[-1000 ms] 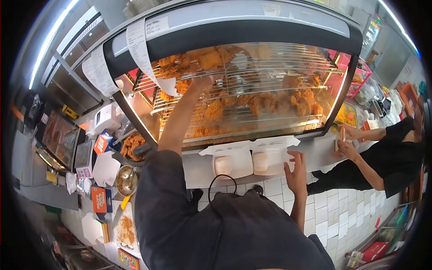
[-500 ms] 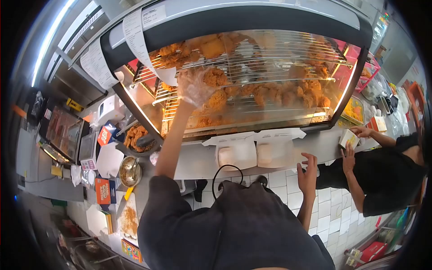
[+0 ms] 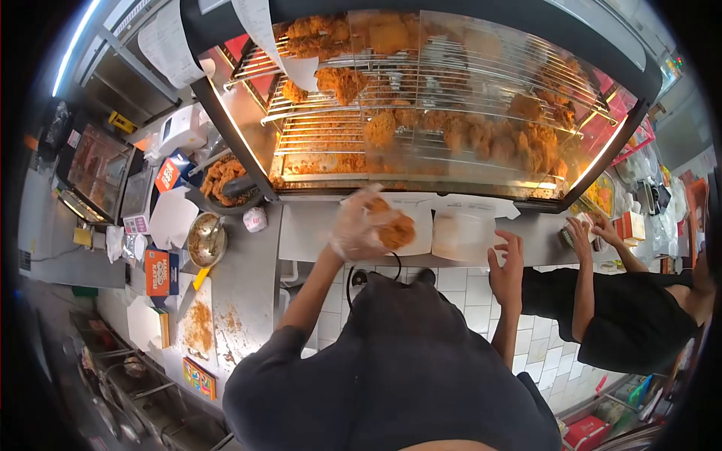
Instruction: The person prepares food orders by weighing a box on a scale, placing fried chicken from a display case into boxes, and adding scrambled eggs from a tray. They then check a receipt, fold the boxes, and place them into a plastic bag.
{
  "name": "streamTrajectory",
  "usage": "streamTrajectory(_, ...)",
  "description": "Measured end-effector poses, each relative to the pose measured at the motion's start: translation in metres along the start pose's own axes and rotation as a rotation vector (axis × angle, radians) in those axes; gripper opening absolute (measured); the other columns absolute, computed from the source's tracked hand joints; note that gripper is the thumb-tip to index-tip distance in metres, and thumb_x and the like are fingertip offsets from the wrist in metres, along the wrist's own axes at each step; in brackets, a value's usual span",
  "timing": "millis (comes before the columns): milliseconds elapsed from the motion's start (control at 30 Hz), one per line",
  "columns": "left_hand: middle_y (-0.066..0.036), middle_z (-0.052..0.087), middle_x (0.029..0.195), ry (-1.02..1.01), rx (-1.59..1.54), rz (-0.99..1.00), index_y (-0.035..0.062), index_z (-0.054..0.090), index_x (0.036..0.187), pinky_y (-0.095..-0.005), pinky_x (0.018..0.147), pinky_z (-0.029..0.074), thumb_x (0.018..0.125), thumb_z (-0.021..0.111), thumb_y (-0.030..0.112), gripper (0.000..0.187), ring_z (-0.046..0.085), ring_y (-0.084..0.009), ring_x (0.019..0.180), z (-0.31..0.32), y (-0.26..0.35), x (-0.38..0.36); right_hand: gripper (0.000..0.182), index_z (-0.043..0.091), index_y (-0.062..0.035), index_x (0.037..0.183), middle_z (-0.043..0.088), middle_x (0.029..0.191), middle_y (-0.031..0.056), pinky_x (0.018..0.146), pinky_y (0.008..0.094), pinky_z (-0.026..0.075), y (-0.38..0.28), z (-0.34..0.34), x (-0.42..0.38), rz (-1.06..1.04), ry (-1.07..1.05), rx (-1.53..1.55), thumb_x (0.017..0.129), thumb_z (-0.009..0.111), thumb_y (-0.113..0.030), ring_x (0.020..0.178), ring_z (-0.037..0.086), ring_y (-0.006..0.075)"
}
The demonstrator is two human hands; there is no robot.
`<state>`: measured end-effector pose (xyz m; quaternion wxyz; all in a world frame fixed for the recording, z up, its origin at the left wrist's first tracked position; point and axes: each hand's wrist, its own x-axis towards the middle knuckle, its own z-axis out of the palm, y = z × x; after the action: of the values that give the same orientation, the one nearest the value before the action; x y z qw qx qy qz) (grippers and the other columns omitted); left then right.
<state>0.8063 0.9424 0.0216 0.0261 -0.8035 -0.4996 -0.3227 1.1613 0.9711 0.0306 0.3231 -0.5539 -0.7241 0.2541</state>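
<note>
My left hand [image 3: 359, 227], in a clear plastic glove, is closed on a piece of fried chicken [image 3: 397, 228]. The chicken is over an opened white takeaway box [image 3: 423, 225] on the counter; whether it touches the bottom cannot be made out. Beside that box stands a second opened white box [image 3: 464, 239], partly blurred. My right hand [image 3: 507, 269] is bare and hovers at the counter's front edge, right of the boxes, fingers apart and holding nothing. Behind the boxes is the heated display case [image 3: 316, 161], with fried chicken pieces [image 3: 342, 84] on its wire racks.
At right, a co-worker's hands [image 3: 588, 234] handle a small box. A pan of fried chicken [image 3: 226, 180] with tongs, a metal bowl [image 3: 207, 239] and an orange-and-blue carton [image 3: 161, 273] stand at left. Paper receipts [image 3: 171, 45] hang from the case.
My left hand has come out of the display case, down to the left white box, with a piece of fried chicken. My right hand stays raised, slightly lower. The view has shifted.
</note>
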Motion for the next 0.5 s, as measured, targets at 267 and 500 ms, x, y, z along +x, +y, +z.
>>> streamTrajectory(267,-0.019,0.06,0.122,-0.851,0.087,-0.369,0.018,0.053,0.133,-0.0407,0.09,0.048,0.083,0.06,0.044,0.057,0.061,-0.0296,0.107,0.076,0.011,0.037,0.038,0.053,-0.008,0.122,0.052,0.12,0.0107,0.085,0.0378,0.046,-0.025,0.01,0.01,-0.082,-0.048,-0.005,0.085,0.061,-0.002,0.096,0.058,0.0238)
streamTrajectory(500,-0.014,0.065,0.108,0.68,-0.589,-0.67,0.0074,0.064,0.108,-0.036,0.094,0.043,0.089,0.052,0.013,0.024,0.061,-0.0277,0.101,-0.02,-0.109,0.006,0.039,0.053,-0.0076,0.124,0.054,0.119,0.0103,0.082,0.0373,0.047,-0.009,-0.005,-0.015,0.006,0.062,0.002,0.086,0.06,-0.004,0.094,0.06,0.0229)
